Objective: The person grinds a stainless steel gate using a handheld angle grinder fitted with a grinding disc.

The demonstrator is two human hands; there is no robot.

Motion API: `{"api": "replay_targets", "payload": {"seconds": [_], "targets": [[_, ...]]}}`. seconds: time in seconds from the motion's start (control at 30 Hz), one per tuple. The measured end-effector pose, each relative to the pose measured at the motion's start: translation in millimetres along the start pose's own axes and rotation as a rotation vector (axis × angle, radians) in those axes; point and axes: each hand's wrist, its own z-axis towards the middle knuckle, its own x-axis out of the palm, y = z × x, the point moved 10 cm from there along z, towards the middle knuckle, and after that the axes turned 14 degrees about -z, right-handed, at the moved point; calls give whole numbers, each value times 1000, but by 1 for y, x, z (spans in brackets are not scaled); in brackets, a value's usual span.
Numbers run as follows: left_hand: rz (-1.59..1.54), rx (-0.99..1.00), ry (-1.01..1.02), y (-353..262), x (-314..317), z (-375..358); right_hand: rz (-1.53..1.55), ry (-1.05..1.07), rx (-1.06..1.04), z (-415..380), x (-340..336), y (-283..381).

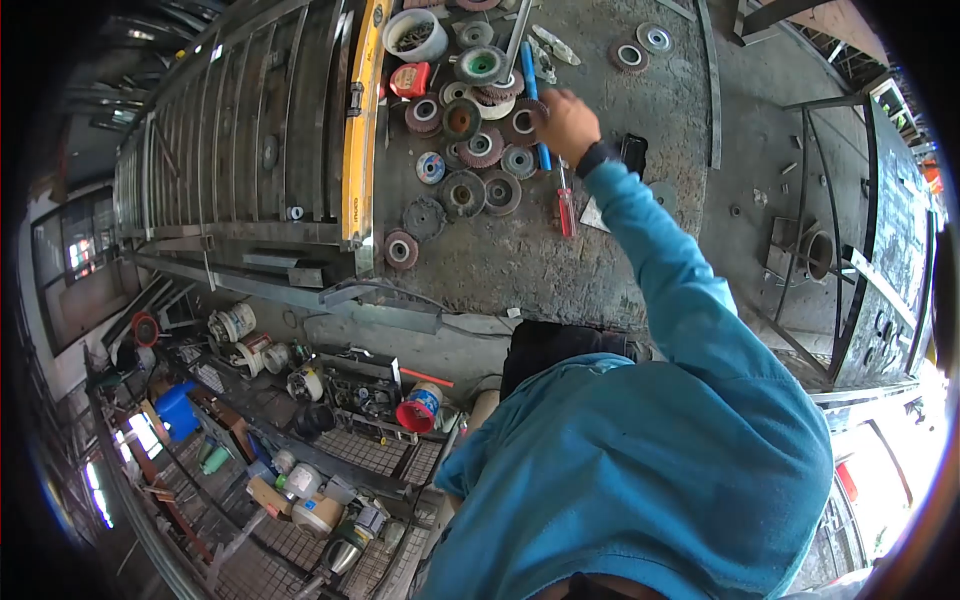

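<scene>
My right hand (568,125) reaches over the worktable (470,270), its fingers closed at the edge of a brown flap disc (523,121). That disc overlaps a blue rod (529,72). To the left lie several more flap discs and grinding discs, among them a green-centred disc (481,65), a worn dark disc (462,193) and a small blue-rimmed disc (431,167). Below the hand is a screwdriver with a red handle (567,214). A dark phone-like object (634,155) lies right of my wrist. My left hand is hidden beside my body.
A yellow spirit level (362,130) lies along a metal frame (230,130) at left. Near it are a red tape measure (409,80) and a white tub (415,37). Lower left, a rack holds power tools and a red-rimmed bucket (419,408). Metal frames (845,230) stand at right.
</scene>
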Motion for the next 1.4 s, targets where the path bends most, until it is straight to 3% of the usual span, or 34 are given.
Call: {"api": "replay_targets", "payload": {"seconds": [0.03,0.1,0.4,0.47,0.5,0.53,0.57,0.6,0.67,0.7,0.77,0.9,1.03,1.1,1.17,1.23,1.37,1.4], "targets": [[1,6,-5,-3,1,1,3,-6,0,14,4,-14],[11,13,-14,-7,-2,3,-1,231,27,23,38,-35],[-8,-31,-37,-6,26,-7,139,245,8,-29,75,-49],[-215,46,-50,-75,93,58,174,205,4,-30,58,-44],[-310,194,44,-78,133,104,173,192,-2,-26,49,-40],[1,571,43,-152,172,120,154,195,-15,-21,44,-36],[-27,742,5,-192,210,136,166,168,-25,-13,36,-32],[11,741,42,-202,247,164,177,141,-39,-5,28,-28],[-65,880,-115,-244,293,195,148,149,-98,20,14,-17],[-102,868,-127,-243,313,212,149,171,-105,33,4,-10],[161,643,-243,-228,350,253,135,183,-134,68,-14,3],[317,606,-263,-229,360,257,41,106,-226,150,-14,14],[323,558,-229,-230,360,259,-53,-23,-399,240,36,31],[334,536,-226,-228,361,261,-143,-33,-387,278,77,39],[346,525,-223,-227,360,261,-232,-54,-370,291,101,51],[346,513,-211,-226,361,262,-410,96,-285,299,130,51],[342,500,-204,-225,360,261,-443,105,-266,303,134,44],[336,512,-207,-226,360,261,-321,115,-248,302,129,42]]}}
